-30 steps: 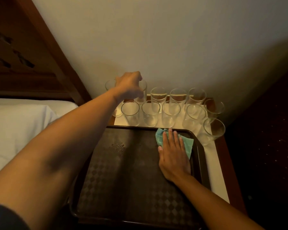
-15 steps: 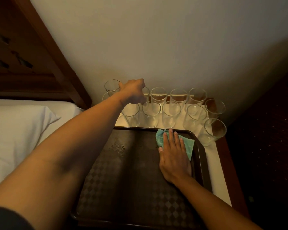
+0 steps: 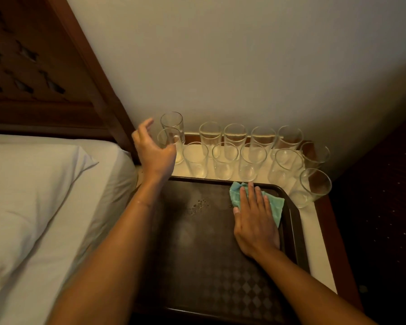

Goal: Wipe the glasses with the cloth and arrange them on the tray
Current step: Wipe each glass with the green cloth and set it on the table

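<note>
Head view: white pillow (image 3: 33, 184) far left.
Left hand (image 3: 154, 152): open, fingers loosely curved, beside leftmost clear cylindrical glass (image 3: 171, 141); contact unclear.
Other clear glasses (image 3: 223, 160): upright behind dark patterned rectangular tray (image 3: 197, 266).
Right hand (image 3: 256, 221): flat, pressing teal cloth (image 3: 277, 205) onto tray's far right corner.

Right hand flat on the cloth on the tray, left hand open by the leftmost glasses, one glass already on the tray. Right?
No glass is on the tray: the head view shows all glasses on the table behind and beside it. The rest holds: right hand flat on the cloth, left hand open by the leftmost glasses.
</note>
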A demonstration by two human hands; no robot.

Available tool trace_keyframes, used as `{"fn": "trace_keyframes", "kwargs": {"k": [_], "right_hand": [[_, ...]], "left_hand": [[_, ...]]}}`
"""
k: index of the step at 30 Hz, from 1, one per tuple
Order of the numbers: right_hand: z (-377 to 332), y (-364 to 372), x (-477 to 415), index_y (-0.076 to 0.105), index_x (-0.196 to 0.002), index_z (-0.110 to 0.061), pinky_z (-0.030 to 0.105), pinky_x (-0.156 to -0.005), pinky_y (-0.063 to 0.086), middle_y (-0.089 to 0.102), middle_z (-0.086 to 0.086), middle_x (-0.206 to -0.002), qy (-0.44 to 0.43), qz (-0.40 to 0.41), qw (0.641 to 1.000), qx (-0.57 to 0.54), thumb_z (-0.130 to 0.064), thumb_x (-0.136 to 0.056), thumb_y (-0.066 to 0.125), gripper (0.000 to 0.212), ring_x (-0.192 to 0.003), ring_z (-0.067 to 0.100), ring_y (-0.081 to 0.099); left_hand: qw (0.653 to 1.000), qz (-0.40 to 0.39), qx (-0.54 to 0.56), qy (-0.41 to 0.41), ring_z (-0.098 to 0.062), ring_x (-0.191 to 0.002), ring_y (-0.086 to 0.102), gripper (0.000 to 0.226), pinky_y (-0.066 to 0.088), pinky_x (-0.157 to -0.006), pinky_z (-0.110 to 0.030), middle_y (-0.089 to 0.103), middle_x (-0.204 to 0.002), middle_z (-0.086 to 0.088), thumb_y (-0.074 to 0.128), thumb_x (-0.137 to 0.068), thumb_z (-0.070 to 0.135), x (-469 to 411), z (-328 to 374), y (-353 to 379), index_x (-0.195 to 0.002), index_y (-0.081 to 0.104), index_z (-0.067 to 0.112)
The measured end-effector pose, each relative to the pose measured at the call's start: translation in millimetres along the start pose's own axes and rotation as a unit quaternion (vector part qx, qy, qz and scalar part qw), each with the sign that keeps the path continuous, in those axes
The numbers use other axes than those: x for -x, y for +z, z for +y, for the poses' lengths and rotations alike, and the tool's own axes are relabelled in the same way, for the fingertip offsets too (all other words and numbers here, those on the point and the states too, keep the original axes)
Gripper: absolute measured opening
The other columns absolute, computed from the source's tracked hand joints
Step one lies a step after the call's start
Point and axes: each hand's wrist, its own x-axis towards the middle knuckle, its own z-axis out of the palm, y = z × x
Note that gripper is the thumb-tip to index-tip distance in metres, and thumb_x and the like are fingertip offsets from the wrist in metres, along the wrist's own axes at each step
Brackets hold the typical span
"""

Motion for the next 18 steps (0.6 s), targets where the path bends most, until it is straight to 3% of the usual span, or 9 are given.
{"fn": "trace_keyframes", "kwargs": {"k": [2, 3, 5, 7, 8, 12, 18], "right_hand": [[-0.5, 0.2, -0.5, -0.004, -0.164, -0.018, 0.04, -0.129, -0.01, -0.009, 0.007, -0.175, 0.002, -0.003, 1.0, 0.001, -0.043, -0.11, 0.013, 0.061, -0.162, 0.023, -0.01], [-0.2, 0.7, 0.1, -0.004, -0.164, -0.018, 0.04, -0.129, -0.011, -0.01, 0.007, -0.175, 0.004, -0.001, 1.0, 0.001, -0.043, -0.111, 0.015, 0.062, -0.162, 0.023, -0.011], [0.4, 0.5, -0.8, -0.008, -0.162, -0.019, 0.04, -0.13, -0.01, -0.011, 0.007, -0.175, 0.004, 0.0, 1.0, -0.001, -0.042, -0.111, 0.019, 0.062, -0.162, 0.023, -0.012], [-0.9, 0.3, -0.2, -0.009, -0.16, -0.019, 0.041, -0.13, -0.009, -0.011, 0.007, -0.175, 0.002, 0.003, 1.0, -0.005, -0.04, -0.111, 0.022, 0.061, -0.162, 0.023, -0.01], [-0.7, 0.7, -0.2, -0.009, -0.16, -0.02, 0.041, -0.13, -0.009, -0.011, 0.006, -0.174, 0.002, 0.007, 1.0, -0.008, -0.04, -0.111, 0.023, 0.061, -0.162, 0.023, -0.01], [-0.8, 1.0, -0.1, -0.009, -0.159, -0.02, 0.039, -0.129, -0.011, -0.016, 0.004, -0.171, 0.003, 0.016, 1.0, -0.004, -0.04, -0.111, 0.023, 0.061, -0.162, 0.023, -0.011], [1.6, -3.9, -2.1, -0.005, -0.163, -0.023, 0.033, -0.126, -0.018, -0.012, 0.0, -0.174, 0.002, -0.008, 1.0, -0.025, -0.035, -0.113, 0.02, 0.058, -0.158, 0.015, -0.019]], "left_hand": [[0.998, -0.039, -0.027, -0.05, -0.014, -0.129, 0.043, 0.088, 0.033, -0.093, 0.001, 0.038, -0.147, -0.005, 0.081, -0.077, 0.002, -0.6, -27.4, 4.5, -0.15, 0.039, 0.025], [0.995, -0.067, -0.036, -0.069, -0.014, -0.134, 0.04, 0.093, 0.032, -0.096, 0.0, 0.035, -0.153, -0.006, 0.083, -0.078, 0.002, -1.4, -38.2, 7.0, -0.154, 0.033, 0.026], [0.986, -0.123, -0.04, -0.101, -0.02, -0.145, 0.036, 0.101, 0.034, -0.114, -0.022, 0.03, -0.162, -0.005, 0.083, -0.081, 0.006, -4.7, -54.5, 12.0, -0.159, 0.022, 0.027], [0.982, -0.152, -0.04, -0.109, -0.023, -0.148, 0.037, 0.103, 0.035, -0.121, -0.039, 0.035, -0.163, -0.003, 0.086, -0.082, 0.012, -7.9, -65.8, 15.2, -0.16, 0.02, 0.027], [0.982, -0.153, -0.039, -0.102, -0.021, -0.145, 0.041, 0.1, 0.037, -0.119, -0.038, 0.04, -0.161, -0.002, 0.087, -0.082, 0.017, -9.8, -69.0, 18.2, -0.159, 0.023, 0.028], [0.989, -0.122, -0.037, -0.071, -0.007, -0.125, 0.048, 0.076, 0.038, -0.092, -0.013, 0.056, -0.144, 0.006, 0.083, -0.088, 0.031, -12.5, -72.4, 26.6, -0.15, 0.039, 0.027], [0.994, -0.07, 0.021, -0.082, -0.021, -0.128, 0.057, 0.067, 0.05, -0.106, -0.037, 0.059, -0.139, -0.001, 0.082, -0.088, 0.032, -4.7, -55.3, 8.1, -0.144, 0.045, 0.024]]}}
